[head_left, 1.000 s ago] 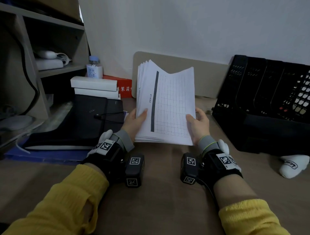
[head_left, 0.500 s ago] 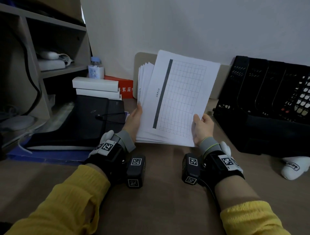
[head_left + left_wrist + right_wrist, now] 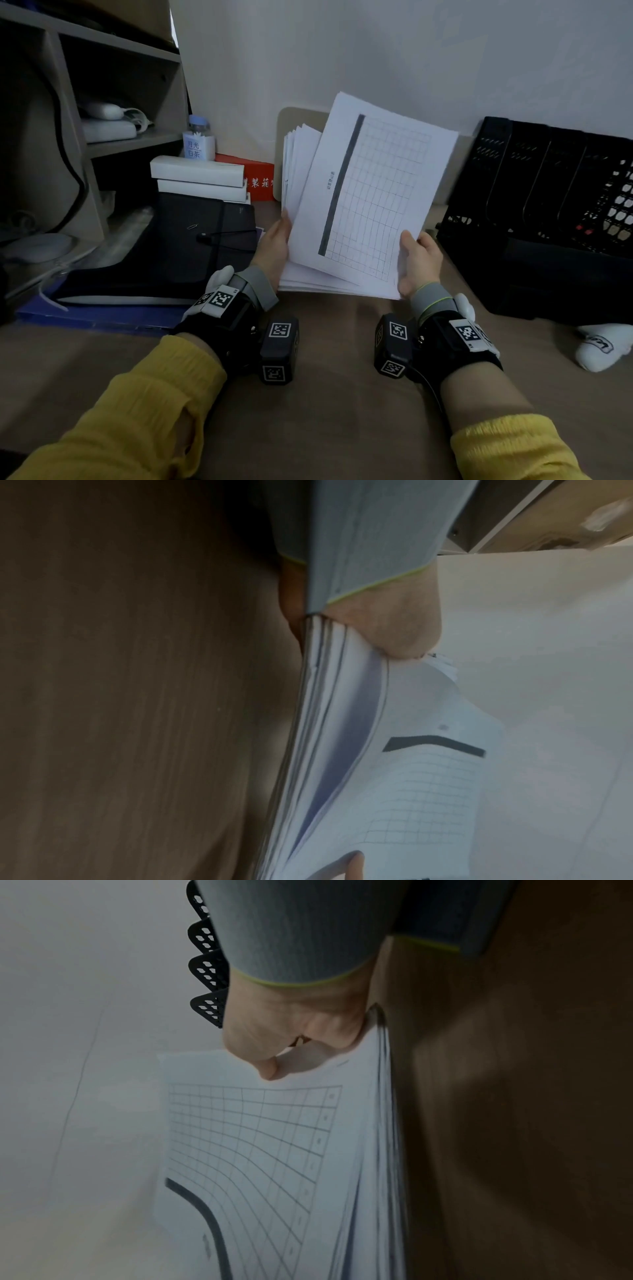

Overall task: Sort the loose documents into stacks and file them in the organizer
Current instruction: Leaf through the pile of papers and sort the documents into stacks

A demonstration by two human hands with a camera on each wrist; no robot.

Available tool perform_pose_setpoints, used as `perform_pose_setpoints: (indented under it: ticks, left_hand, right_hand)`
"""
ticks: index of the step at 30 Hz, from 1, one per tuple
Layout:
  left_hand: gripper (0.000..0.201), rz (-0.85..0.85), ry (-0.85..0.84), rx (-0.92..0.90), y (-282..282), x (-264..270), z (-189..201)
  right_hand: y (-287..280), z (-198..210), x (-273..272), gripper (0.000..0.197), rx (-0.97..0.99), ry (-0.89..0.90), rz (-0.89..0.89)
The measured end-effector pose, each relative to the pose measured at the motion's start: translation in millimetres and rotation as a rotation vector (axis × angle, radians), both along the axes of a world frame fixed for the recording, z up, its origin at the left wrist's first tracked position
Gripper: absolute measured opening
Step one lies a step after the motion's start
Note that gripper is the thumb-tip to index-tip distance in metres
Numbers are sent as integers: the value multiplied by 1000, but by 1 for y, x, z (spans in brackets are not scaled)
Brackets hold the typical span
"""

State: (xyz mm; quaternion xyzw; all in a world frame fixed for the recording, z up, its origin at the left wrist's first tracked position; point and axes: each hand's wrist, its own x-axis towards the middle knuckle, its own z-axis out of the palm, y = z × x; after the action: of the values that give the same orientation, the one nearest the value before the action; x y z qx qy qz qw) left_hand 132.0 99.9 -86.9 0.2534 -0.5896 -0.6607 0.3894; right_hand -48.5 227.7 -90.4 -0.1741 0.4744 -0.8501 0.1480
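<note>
Thick stack of white printed sheets: gripped at lower left by left hand, above brown wooden surface. Top gridded sheet: pinched by right hand, angled off, likely for sorting. Black perforated plastic organizer: right, near.

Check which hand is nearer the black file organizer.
Right. The right hand holds the paper stack's lower right corner, just beside the black file organizer. The left hand holds the stack's left edge, on the far side of the papers from it.
</note>
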Motion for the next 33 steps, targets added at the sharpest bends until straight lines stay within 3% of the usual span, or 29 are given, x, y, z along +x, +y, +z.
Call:
perform_pose_setpoints:
  ticks: [7, 16, 20, 27, 33]
  left_hand:
    - [42, 123, 16, -9, -2, -2, -3]
    - [39, 168, 32, -55, -4, -3, -5]
    - [40, 200, 52, -45, -4, -2, -4]
    - [40, 213, 68, -38, -4, -2, -5]
    - [33, 216, 64, -50, -6, -2, -8]
  right_hand:
    - [6, 10, 3, 14, 282, 36, 101]
    - [7, 22, 7, 15, 582, 240, 129]
    - [7, 28, 12, 12, 578, 300, 105]
    - [5, 36, 20, 30, 424, 301, 55]
    - [7, 49, 23, 16, 368, 381, 93]
